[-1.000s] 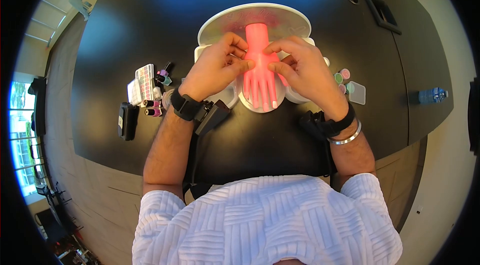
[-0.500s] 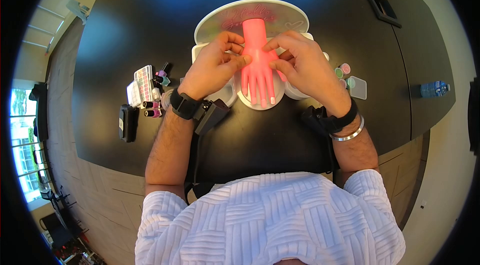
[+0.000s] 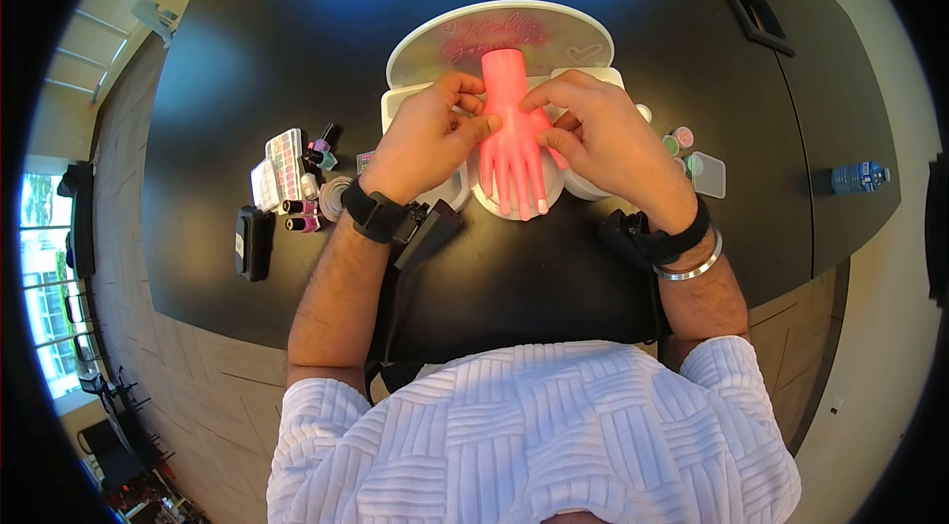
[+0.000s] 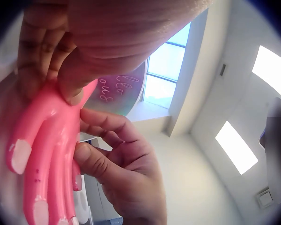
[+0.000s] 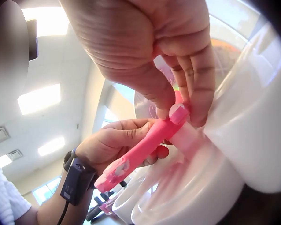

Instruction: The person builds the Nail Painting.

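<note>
A glossy pink practice hand [image 3: 508,140] with pale nail tips lies over a white stand, its fingers toward the person. My left hand [image 3: 427,136] grips its left edge, thumb on its back and fingers curled at the side. On the opposite edge, my right hand [image 3: 608,133] pinches it between thumb and fingers. In the left wrist view, pale flat nails [image 4: 21,157] show on the pink fingers. Seen from the right wrist, the pink hand [image 5: 145,145] tilts over a white round base [image 5: 196,197], and the left thumb presses its far edge.
Behind stands an oval mirror [image 3: 568,44] with pink lettering. To the left are a nail palette [image 3: 287,160], polish bottles [image 3: 302,223] and a black case [image 3: 253,243]. Small jars [image 3: 682,136], a clear box [image 3: 708,176] and a water bottle [image 3: 860,177] are on the right.
The pink practice hand has shifted slightly toward the person, away from the mirror, over the last half second. Both hands keep their grip on its sides.
</note>
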`<state>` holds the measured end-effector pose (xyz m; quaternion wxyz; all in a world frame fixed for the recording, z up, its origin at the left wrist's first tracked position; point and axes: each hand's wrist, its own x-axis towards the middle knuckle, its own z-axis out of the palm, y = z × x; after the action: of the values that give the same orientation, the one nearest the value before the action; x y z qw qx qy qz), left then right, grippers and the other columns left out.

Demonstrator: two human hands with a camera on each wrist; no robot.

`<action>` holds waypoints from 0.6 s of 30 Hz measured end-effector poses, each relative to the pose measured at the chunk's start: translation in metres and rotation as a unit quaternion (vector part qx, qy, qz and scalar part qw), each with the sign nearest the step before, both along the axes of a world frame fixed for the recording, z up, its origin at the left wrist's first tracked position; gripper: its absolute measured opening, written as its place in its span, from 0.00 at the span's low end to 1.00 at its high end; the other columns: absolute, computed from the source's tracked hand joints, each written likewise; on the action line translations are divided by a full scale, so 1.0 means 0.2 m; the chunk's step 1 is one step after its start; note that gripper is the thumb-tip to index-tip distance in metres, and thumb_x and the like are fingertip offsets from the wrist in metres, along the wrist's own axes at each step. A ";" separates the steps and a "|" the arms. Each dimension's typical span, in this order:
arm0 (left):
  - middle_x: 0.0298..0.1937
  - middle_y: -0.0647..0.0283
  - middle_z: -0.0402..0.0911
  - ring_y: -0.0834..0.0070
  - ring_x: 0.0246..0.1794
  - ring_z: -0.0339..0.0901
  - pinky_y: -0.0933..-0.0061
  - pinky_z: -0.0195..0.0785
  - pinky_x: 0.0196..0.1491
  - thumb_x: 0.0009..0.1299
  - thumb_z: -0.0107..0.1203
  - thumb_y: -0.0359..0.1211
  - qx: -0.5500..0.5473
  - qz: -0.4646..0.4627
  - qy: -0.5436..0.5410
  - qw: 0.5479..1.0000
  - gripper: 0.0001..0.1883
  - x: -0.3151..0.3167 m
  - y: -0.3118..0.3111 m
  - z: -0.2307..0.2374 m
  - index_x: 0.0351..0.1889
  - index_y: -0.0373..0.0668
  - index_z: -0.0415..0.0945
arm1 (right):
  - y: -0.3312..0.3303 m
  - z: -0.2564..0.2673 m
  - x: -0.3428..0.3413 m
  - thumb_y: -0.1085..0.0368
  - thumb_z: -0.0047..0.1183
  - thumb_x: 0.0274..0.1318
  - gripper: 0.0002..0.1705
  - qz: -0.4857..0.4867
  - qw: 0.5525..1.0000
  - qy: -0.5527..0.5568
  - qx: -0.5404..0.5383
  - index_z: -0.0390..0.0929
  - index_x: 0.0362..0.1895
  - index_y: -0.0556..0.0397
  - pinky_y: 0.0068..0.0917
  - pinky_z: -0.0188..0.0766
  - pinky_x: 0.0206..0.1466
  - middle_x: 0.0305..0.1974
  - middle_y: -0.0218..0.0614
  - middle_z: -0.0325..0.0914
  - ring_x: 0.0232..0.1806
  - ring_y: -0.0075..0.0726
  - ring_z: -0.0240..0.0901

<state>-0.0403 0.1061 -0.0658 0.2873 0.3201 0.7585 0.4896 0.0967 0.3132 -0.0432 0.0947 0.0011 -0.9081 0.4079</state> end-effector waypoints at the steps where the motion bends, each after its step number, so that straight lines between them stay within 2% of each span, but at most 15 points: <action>1: 0.51 0.61 0.85 0.80 0.44 0.86 0.75 0.80 0.51 0.80 0.67 0.29 -0.013 0.011 0.028 0.999 0.20 0.02 0.00 0.03 0.66 0.34 0.77 | 0.00 0.00 0.00 0.73 0.64 0.60 0.17 0.000 1.000 0.000 0.000 0.87 0.54 0.55 0.43 0.82 0.49 0.48 0.50 0.85 0.42 0.54 0.86; 2: 0.51 0.61 0.85 0.80 0.44 0.86 0.75 0.80 0.51 0.80 0.67 0.29 -0.013 0.011 0.028 0.999 0.20 0.04 0.00 0.06 0.66 0.34 0.77 | 0.00 0.00 0.00 0.73 0.64 0.60 0.16 0.000 1.000 0.005 0.000 0.87 0.53 0.55 0.44 0.82 0.49 0.48 0.50 0.85 0.42 0.54 0.86; 4: 0.48 0.58 0.88 0.74 0.41 0.88 0.73 0.81 0.49 0.77 0.68 0.27 -0.039 0.054 0.139 0.988 0.16 0.08 0.00 0.13 0.60 0.34 0.82 | 0.00 0.00 0.00 0.72 0.64 0.61 0.15 -0.002 1.000 0.010 0.000 0.88 0.52 0.55 0.44 0.82 0.49 0.48 0.50 0.86 0.42 0.54 0.86; 5: 0.48 0.58 0.88 0.74 0.41 0.88 0.73 0.81 0.49 0.77 0.68 0.27 -0.040 0.053 0.139 0.988 0.16 0.07 0.00 0.13 0.60 0.34 0.82 | 0.00 0.01 0.01 0.71 0.65 0.61 0.14 -0.004 1.000 0.021 0.023 0.88 0.51 0.55 0.44 0.83 0.49 0.47 0.49 0.86 0.42 0.54 0.86; 7: 0.46 0.54 0.90 0.62 0.41 0.90 0.67 0.82 0.47 0.75 0.67 0.25 0.010 0.022 0.294 0.955 0.11 0.06 -0.02 0.13 0.54 0.35 0.86 | 0.00 0.02 0.01 0.70 0.65 0.61 0.13 -0.006 0.998 0.032 0.045 0.88 0.50 0.55 0.44 0.83 0.49 0.46 0.48 0.86 0.42 0.55 0.86; 8: 0.46 0.54 0.90 0.62 0.41 0.90 0.67 0.82 0.47 0.75 0.67 0.25 0.010 0.022 0.293 0.956 0.11 0.07 -0.02 0.13 0.54 0.35 0.86 | 0.00 0.02 0.01 0.71 0.65 0.60 0.12 -0.001 0.995 0.055 0.079 0.89 0.49 0.55 0.44 0.83 0.50 0.46 0.46 0.86 0.43 0.55 0.86; 9: 0.46 0.53 0.90 0.57 0.41 0.90 0.64 0.82 0.47 0.75 0.65 0.25 0.024 0.006 0.319 0.947 0.09 0.08 -0.02 0.14 0.51 0.35 0.87 | 0.00 0.02 0.02 0.71 0.65 0.60 0.11 0.003 0.990 0.078 0.113 0.89 0.47 0.55 0.45 0.83 0.50 0.45 0.45 0.87 0.44 0.55 0.86; 10: 0.47 0.52 0.90 0.52 0.41 0.89 0.62 0.82 0.47 0.75 0.64 0.24 0.037 -0.010 0.345 0.938 0.08 0.09 -0.02 0.14 0.49 0.36 0.88 | 0.00 0.02 0.02 0.71 0.65 0.60 0.11 0.004 0.991 0.077 0.113 0.89 0.47 0.55 0.45 0.83 0.50 0.45 0.45 0.87 0.44 0.55 0.86; 13: 0.43 0.49 0.90 0.47 0.42 0.88 0.58 0.81 0.48 0.75 0.61 0.22 0.042 -0.027 0.353 0.934 0.09 0.13 0.00 0.16 0.49 0.37 0.89 | -0.04 0.02 0.01 0.71 0.64 0.58 0.13 0.041 0.985 0.113 0.123 0.89 0.48 0.55 0.44 0.83 0.52 0.46 0.42 0.87 0.48 0.54 0.85; 15: 0.42 0.49 0.90 0.47 0.42 0.88 0.57 0.81 0.49 0.75 0.60 0.22 0.024 -0.025 0.372 0.928 0.09 0.14 0.00 0.18 0.49 0.37 0.88 | -0.06 0.02 0.02 0.70 0.63 0.58 0.14 0.063 0.970 0.166 0.168 0.87 0.49 0.56 0.44 0.83 0.54 0.45 0.42 0.87 0.51 0.53 0.84; 18: 0.41 0.49 0.90 0.46 0.43 0.88 0.55 0.82 0.49 0.76 0.59 0.22 -0.002 -0.023 0.374 0.927 0.09 0.16 0.00 0.20 0.50 0.37 0.85 | -0.07 0.05 0.03 0.70 0.64 0.58 0.15 0.056 0.969 0.138 0.197 0.85 0.50 0.57 0.44 0.83 0.55 0.44 0.42 0.87 0.50 0.53 0.84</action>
<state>-0.0076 0.1056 -0.0267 -0.0055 0.4966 0.8044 0.3260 0.1028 0.2986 -0.0340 0.1938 0.1266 -0.9473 0.2214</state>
